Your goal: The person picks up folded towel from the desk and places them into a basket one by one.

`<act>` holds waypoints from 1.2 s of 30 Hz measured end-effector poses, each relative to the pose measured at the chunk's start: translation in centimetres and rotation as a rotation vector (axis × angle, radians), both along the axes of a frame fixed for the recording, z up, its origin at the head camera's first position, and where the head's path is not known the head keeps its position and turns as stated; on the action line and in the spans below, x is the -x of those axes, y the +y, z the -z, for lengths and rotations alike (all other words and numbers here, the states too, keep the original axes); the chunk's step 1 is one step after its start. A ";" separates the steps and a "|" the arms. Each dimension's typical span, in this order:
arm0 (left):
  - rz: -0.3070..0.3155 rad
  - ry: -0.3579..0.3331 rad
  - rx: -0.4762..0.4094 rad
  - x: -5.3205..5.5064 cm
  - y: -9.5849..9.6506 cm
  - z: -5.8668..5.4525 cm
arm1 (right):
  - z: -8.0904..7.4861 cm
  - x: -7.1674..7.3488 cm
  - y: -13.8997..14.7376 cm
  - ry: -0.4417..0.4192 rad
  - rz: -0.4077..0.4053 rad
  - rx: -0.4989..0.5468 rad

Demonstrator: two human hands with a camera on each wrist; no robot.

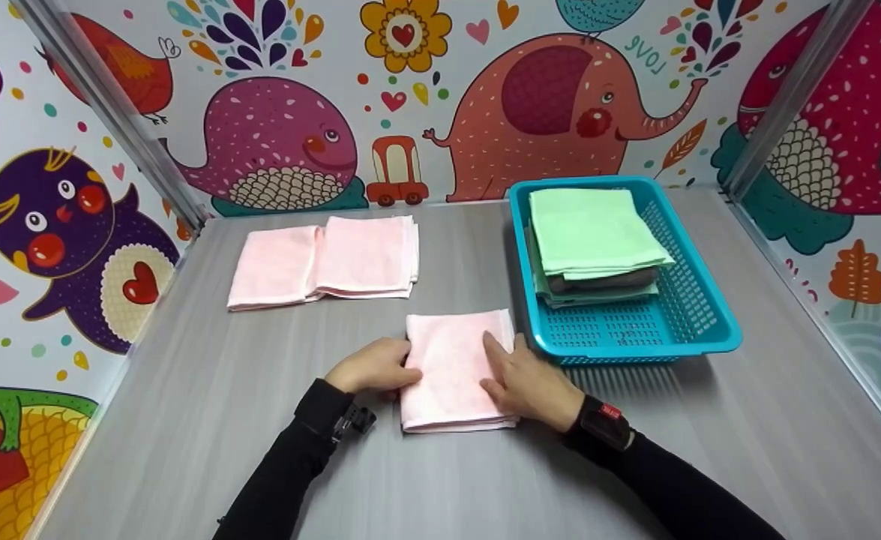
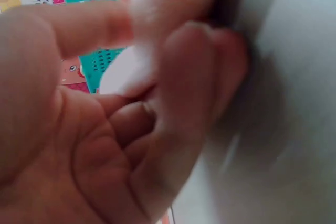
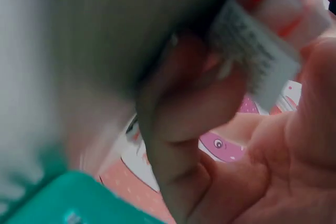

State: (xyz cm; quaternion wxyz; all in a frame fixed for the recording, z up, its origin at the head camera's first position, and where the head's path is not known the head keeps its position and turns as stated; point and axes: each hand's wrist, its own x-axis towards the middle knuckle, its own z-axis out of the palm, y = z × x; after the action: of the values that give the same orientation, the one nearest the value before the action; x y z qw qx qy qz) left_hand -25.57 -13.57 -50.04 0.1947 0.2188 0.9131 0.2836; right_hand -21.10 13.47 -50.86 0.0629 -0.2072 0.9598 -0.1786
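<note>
A folded pink towel lies on the grey table in front of me. My left hand grips its left edge, thumb on top and fingers tucked beneath, as the left wrist view shows with the cloth between them. At the opposite edge my right hand holds the towel, its thumb and index finger over the top and other fingers by the side. In the right wrist view a white printed label hangs from the cloth beside curled fingers.
Two folded pink towels lie side by side at the back left. A turquoise basket stands to the right, close to my right hand, holding a stack of green towels with a dark cloth among them. Cartoon-printed walls border the table.
</note>
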 end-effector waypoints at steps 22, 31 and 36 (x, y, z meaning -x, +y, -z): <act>0.065 0.096 0.068 0.0 0.8 0.4 | 0.4 0.9 0.6 0.070 -0.293 0.179; 0.011 0.160 -0.070 -0.4 -0.9 -3.1 | -2.8 -0.8 0.6 0.310 -0.317 0.252; -0.045 0.264 -0.220 -0.8 -0.6 -4.6 | -5.6 -0.8 1.9 0.365 -0.303 0.333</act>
State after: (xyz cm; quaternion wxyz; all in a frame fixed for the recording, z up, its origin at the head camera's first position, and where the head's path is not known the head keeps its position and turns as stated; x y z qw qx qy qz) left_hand -24.73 -14.18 -45.45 0.0415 0.2536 0.8989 0.3548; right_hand -20.33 15.37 -45.23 -0.1198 -0.3846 0.8707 -0.2820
